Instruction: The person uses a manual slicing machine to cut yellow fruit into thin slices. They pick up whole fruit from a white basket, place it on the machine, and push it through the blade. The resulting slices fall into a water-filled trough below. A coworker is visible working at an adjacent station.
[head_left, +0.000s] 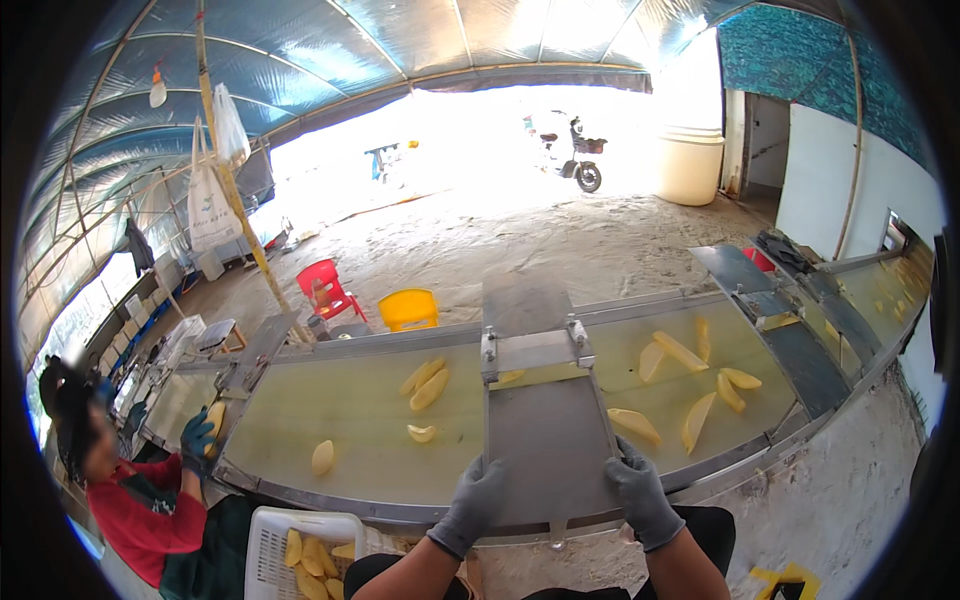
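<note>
A sloping metal plate (551, 442) with a bolted bracket (536, 352) at its upper end spans the belt before me. My left hand (474, 501), in a grey glove, is at the plate's left edge. On its right edge rests my right hand (643, 486), gloved alike; both seem to grip the edges, though the fingertips are partly hidden. Peeled yellow pieces (430, 388), perhaps fruit or vegetable, lie on the pale belt (360, 420) to the left. More yellow pieces (697, 422) lie on the belt to the right of the plate.
A white plastic crate (262, 559) of yellow pieces stands at lower left. Beyond it a person in red sleeves (161, 517) holds a yellow piece (215, 427) at another plate. Past the belt are a red chair (326, 289), a yellow chair (409, 309) and a pole (240, 202).
</note>
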